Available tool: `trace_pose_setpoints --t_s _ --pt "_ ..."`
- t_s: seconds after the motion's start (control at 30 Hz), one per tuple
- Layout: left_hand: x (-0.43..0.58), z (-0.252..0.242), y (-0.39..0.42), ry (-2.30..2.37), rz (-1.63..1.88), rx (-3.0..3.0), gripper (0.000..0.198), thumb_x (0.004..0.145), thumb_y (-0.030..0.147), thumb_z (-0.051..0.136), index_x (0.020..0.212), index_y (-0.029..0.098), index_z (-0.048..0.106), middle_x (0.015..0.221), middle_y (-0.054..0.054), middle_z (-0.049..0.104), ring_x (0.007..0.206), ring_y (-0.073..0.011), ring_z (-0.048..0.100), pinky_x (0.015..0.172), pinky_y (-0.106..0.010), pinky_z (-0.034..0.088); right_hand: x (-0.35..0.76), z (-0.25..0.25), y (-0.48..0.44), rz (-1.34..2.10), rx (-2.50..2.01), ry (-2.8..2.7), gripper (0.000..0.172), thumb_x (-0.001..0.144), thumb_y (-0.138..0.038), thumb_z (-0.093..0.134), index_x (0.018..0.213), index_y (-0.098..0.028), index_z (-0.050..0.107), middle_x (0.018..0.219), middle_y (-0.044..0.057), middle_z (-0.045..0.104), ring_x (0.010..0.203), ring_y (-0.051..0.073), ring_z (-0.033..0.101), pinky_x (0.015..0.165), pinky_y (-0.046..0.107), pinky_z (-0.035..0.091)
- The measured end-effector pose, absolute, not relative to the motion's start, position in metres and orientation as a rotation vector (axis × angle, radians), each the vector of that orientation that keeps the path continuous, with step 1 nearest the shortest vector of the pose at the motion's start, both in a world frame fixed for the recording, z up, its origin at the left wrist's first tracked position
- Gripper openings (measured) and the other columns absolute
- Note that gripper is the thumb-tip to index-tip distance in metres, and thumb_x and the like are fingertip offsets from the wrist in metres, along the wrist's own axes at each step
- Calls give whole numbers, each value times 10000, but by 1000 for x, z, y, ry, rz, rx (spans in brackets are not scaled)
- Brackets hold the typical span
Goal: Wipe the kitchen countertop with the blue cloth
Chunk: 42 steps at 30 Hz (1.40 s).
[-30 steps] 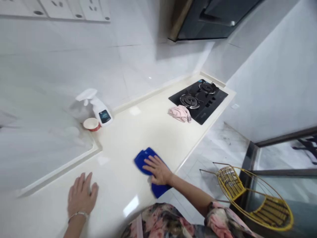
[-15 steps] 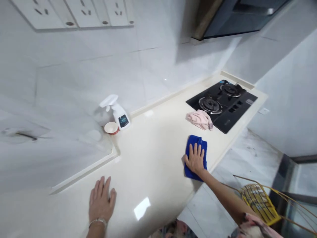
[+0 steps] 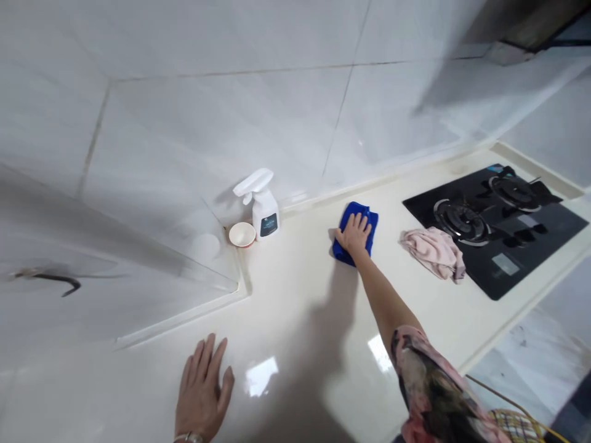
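My right hand (image 3: 355, 235) presses flat, fingers spread, on a folded blue cloth (image 3: 342, 253) on the cream countertop (image 3: 295, 320), close to the back wall. My left hand (image 3: 203, 387) lies flat on the counter at the lower left, its fingers stretched out and nothing in it. Between the cloth and the wall corner stands a white spray bottle (image 3: 266, 212) with a dark label. Beside it sits a small bowl (image 3: 242, 234), pale inside and red outside. A crumpled pink cloth (image 3: 434, 251) rests to the right of my right hand, against the hob's edge.
A black two-burner gas hob (image 3: 498, 224) is set into the counter at the right. A tiled wall (image 3: 286, 117) runs along the back, with a jutting corner at the left. A metal hook (image 3: 58, 280) sticks out there. A yellow basket (image 3: 514, 424) shows low at the right.
My right hand has slid the blue cloth from near the front edge toward the back wall. My left hand stays flat on the counter. The view has turned downward and to the left.
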<state>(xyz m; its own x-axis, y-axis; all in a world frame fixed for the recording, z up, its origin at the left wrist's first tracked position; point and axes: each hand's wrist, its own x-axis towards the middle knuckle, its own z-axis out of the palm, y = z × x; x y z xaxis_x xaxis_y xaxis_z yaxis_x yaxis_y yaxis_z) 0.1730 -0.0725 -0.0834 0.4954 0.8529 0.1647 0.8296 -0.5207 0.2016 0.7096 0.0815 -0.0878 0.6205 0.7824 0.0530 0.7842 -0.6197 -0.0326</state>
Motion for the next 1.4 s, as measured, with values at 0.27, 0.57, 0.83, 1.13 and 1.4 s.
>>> trace_pose_setpoints --t_s 0.27,0.57,0.83,1.13,1.4 --pt "172 -85 -74 1485 380 2628 687 993 359 406 1653 265 241 1696 -82 264 1580 -292 203 1279 -517 204 589 -76 125 30 -2363 -1914 797 939 -438 432 1614 -42 281 1673 209 295 1556 425 157 1248 591 62" --pt "174 -87 -76 1550 363 2606 576 1001 347 420 1551 185 471 1671 -88 323 1567 -282 243 1285 -500 211 545 -57 33 203 -2026 -2279 805 933 -426 475 1643 -110 268 1732 126 159 1596 355 85 1279 520 5" --pt "180 -80 -80 1576 360 2461 580 988 350 439 1545 198 497 1654 -96 353 1552 -289 284 1278 -524 220 452 -56 -99 330 -1867 -2376 903 917 -494 519 1656 -86 198 1730 166 62 1597 402 30 1283 586 37" --pt "211 -58 -66 1733 841 1542 342 800 119 589 1056 201 799 1354 -94 665 1362 -315 504 1233 -534 275 383 -86 -224 252 -1865 -2352 893 907 -463 517 1663 -132 176 1724 96 117 1596 399 -1 1293 634 23" --pt "125 -40 -46 1419 1057 1139 382 931 245 459 1141 77 730 1116 -159 749 885 -208 749 902 -367 585 322 -89 -224 236 -1826 -2475 856 960 -526 444 1665 -136 153 1714 97 137 1594 389 -13 1291 652 37"
